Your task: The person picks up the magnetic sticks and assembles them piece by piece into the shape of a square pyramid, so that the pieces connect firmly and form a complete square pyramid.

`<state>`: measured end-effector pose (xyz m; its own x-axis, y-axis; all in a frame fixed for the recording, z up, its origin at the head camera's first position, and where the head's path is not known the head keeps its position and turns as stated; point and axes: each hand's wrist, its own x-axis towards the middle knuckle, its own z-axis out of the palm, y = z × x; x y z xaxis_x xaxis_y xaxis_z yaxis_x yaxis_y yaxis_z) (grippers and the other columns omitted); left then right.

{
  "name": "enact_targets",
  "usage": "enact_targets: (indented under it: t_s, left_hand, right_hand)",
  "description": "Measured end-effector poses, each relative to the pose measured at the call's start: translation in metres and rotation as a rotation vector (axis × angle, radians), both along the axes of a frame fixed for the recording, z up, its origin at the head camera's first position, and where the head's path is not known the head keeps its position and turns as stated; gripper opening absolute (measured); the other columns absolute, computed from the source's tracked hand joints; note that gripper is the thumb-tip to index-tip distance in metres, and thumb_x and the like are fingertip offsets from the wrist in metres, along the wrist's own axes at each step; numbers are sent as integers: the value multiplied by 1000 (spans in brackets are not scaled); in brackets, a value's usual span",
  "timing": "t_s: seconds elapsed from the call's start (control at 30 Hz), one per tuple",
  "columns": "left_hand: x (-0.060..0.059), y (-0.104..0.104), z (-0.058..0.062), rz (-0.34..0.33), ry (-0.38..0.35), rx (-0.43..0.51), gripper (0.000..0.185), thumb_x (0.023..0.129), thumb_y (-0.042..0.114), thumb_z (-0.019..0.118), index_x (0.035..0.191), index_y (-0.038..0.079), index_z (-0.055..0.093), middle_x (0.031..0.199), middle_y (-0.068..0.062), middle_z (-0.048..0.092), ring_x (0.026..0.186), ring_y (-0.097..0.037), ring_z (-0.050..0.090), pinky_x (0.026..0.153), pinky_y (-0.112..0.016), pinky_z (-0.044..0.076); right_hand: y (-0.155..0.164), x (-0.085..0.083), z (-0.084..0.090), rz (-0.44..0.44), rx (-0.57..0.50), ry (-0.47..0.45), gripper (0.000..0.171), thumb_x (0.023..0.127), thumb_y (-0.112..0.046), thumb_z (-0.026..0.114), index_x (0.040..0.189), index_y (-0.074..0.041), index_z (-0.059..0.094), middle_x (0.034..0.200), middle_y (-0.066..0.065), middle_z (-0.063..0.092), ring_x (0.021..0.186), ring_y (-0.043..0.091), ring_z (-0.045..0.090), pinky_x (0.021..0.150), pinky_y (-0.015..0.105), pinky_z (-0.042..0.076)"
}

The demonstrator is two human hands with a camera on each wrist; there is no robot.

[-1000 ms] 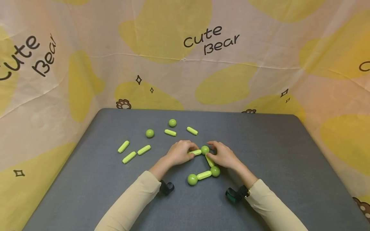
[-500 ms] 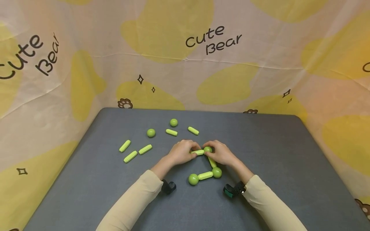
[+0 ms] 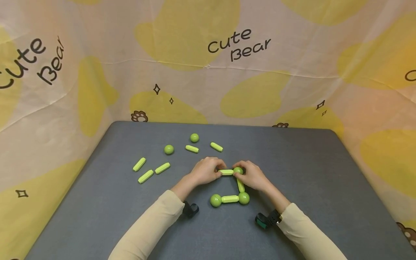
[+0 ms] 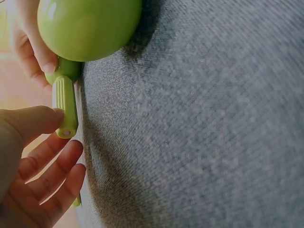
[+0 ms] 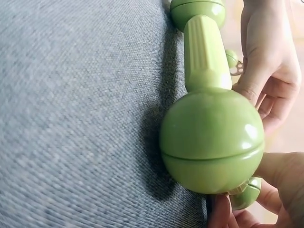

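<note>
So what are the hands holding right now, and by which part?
The left hand pinches the free left end of the top green rod. The right hand grips the green ball at the rod's other end.

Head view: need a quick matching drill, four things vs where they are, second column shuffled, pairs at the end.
Things:
1. left hand
2. right hand
3. three loose sticks
4. two loose balls

Places:
A. far side of the grey mat, near two more loose sticks
B. on the far ball of the joined frame
C. left part of the mat, lying side by side
D. on the far stick of the frame, at its left end

Pairs: 1-D, 2-B, 3-C, 4-A
</note>
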<state>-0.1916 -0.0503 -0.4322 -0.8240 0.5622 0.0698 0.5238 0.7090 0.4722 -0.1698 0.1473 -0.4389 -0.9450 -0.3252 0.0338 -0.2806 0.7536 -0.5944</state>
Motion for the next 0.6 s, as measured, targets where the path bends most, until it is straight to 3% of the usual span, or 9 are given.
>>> enact_targets:
  t_s: [0.33, 0.6]
  left_hand:
    - [0, -8, 0, 4, -14, 40, 20, 77, 18, 63, 96, 21, 65, 87, 6, 61, 73, -5, 56, 59, -21, 44]
    - [-6, -40, 12, 150, 41, 89, 18, 77, 20, 64, 94, 20, 64, 88, 11, 60, 74, -6, 57, 62, -25, 44]
  right_hand:
    - [0, 2, -2, -25, -8, -6, 22, 80, -20, 61, 100, -13, 62, 90, 4, 57, 71, 14, 47, 60, 28, 37]
    - [1, 4, -2, -19, -19, 1, 22, 80, -21, 61, 100, -13, 62, 88, 4, 56, 69, 13, 45, 58, 28, 36]
